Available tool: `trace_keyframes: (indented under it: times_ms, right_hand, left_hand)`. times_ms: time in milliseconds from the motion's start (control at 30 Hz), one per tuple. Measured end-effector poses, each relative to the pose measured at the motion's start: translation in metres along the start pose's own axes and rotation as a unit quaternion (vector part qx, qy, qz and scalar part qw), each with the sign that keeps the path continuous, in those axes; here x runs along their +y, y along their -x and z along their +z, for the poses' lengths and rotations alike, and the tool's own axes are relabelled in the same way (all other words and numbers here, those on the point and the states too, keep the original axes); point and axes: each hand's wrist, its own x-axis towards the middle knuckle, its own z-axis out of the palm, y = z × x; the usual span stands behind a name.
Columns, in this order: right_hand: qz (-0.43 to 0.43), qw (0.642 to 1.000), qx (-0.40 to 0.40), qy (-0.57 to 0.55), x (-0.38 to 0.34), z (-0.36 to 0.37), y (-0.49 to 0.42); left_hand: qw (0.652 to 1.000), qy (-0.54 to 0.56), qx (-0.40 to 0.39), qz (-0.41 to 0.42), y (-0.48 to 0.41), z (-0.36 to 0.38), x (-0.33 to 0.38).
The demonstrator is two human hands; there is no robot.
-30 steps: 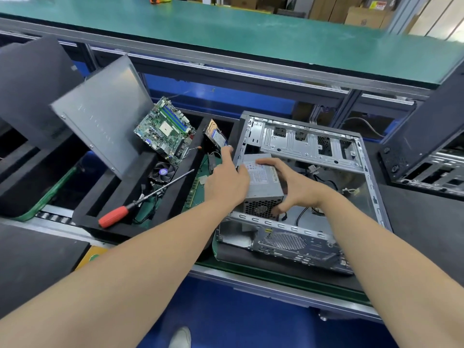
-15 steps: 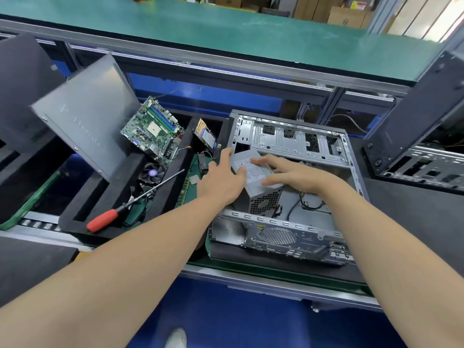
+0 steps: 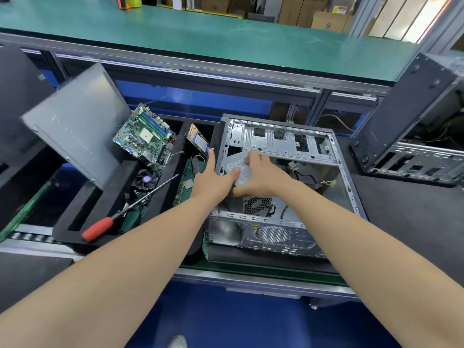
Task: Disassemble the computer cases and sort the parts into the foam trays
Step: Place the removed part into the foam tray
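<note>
Right hand [image 3: 261, 179] grips the power supply [image 3: 257, 204] (inside the case [image 3: 283, 144]); left hand's [image 3: 212, 179] grip spread against it.

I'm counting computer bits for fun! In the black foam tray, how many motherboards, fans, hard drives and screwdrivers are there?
Green square motherboard: 1
Black plastic cooling fan: 1
Flat hard drive with a white-and-blue label: 1
Red-handled metal screwdriver: 1
Total: 4
</note>
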Motion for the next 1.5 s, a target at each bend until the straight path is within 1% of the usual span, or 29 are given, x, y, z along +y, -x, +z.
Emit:
trace_keyframes:
  times_ms: [100,200,267,333,433,500,667,800,900,1000,1033,1100,1133,1167,1200,1233,1267,1300,1333,1367,1400,1500]
  right_hand:
    - [0.028,0.999,-0.021,0.01,-0.006,-0.004,0.0]
    - [0.057,0.997,-0.039,0.015,-0.009,-0.01,-0.007]
    - [0.098,0.994,-0.039,0.034,-0.014,-0.011,-0.013]
    - [0.119,0.99,-0.048,0.056,-0.019,-0.004,-0.015]
    - [0.111,0.99,-0.057,0.071,-0.021,0.004,-0.015]
    - [0.1,0.991,-0.057,0.067,-0.017,-0.003,-0.014]
    - [0.085,0.994,-0.064,0.022,0.006,-0.027,-0.002]
    - [0.08,0.995,-0.048,-0.041,0.032,-0.031,0.017]
    - [0.076,0.994,-0.008,-0.073,0.052,-0.037,0.03]
    - [0.071,0.991,0.016,-0.11,0.065,-0.051,0.043]
    - [0.063,0.991,0.026,-0.113,0.067,-0.058,0.048]
    - [0.044,0.993,0.047,-0.103,0.072,-0.071,0.058]
    - [0.037,0.993,0.053,-0.099,0.075,-0.077,0.063]
    - [0.029,0.993,0.058,-0.094,0.079,-0.084,0.067]
    - [0.021,0.994,0.06,-0.09,0.083,-0.091,0.072]
    - [0.014,0.994,0.06,-0.088,0.088,-0.097,0.078]
    - [0.008,0.994,0.06,-0.089,0.093,-0.103,0.084]
    - [0.005,0.994,0.06,-0.093,0.096,-0.107,0.089]
    - [0.006,0.993,0.061,-0.1,0.102,-0.111,0.098]
    - [0.005,0.992,0.061,-0.107,0.107,-0.112,0.103]
    - [0.007,0.992,0.06,-0.112,0.112,-0.113,0.11]
    - [0.01,0.991,0.056,-0.122,0.128,-0.109,0.126]
  left_hand:
    - [0.999,-0.042,0.028,0.021,0.002,0.003,0.004]
    - [0.995,-0.064,0.046,0.067,0.003,0.004,0.006]
    - [0.993,-0.06,0.048,0.088,0.004,0.002,0.006]
    - [0.992,-0.061,0.051,0.098,0.006,0.002,0.006]
    - [0.987,-0.094,0.067,0.111,0.008,0.004,0.007]
    - [0.987,-0.085,0.069,0.114,0.008,0.004,0.008]
    - [0.99,-0.045,0.078,0.112,0.009,0.005,0.008]
    - [0.985,-0.057,0.107,0.126,0.01,0.006,0.007]
    - [0.971,-0.099,0.15,0.159,0.013,0.007,0.007]
    - [0.939,-0.153,0.203,0.231,0.019,0.007,0.01]
    - [0.933,-0.151,0.197,0.26,0.022,0.006,0.01]
    - [0.939,-0.116,0.148,0.289,0.029,0.003,0.013]
    - [0.947,-0.099,0.123,0.281,0.032,0.005,0.016]
    - [0.961,-0.068,0.099,0.249,0.033,0.01,0.021]
    - [0.981,-0.007,0.068,0.183,0.034,0.016,0.029]
    - [0.994,0.072,0.022,0.084,0.036,0.023,0.039]
    - [0.988,0.148,-0.036,-0.025,0.037,0.029,0.047]
    - [0.965,0.217,-0.1,-0.112,0.038,0.033,0.053]
    - [0.937,0.269,-0.156,-0.161,0.038,0.038,0.058]
    - [0.914,0.311,-0.19,-0.179,0.035,0.04,0.058]
    - [0.893,0.355,-0.211,-0.178,0.032,0.044,0.059]
    - [0.836,0.465,-0.227,-0.181,0.025,0.055,0.064]
